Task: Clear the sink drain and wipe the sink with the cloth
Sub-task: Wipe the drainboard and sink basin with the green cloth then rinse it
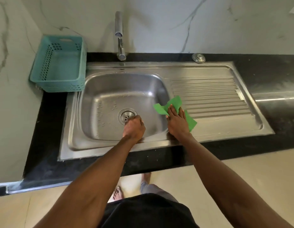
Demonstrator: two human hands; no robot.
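Observation:
A stainless steel sink (110, 89) with a round drain (124, 115) in its wet basin sits in a black counter. My left hand (134, 128) reaches into the basin with curled fingers at the drain's near right edge; whether it holds anything is hidden. My right hand (176, 120) lies flat on a green cloth (175, 102), pressing it on the rim between the basin and the ribbed drainboard (208, 96). A metal drain strainer (198, 58) lies on the counter behind the drainboard.
A chrome tap (119, 35) stands behind the basin against the marble wall. A teal plastic basket (59, 65) sits on the counter at the sink's left rear corner. The black counter (274, 76) stretches to the right. My feet stand on the beige floor below.

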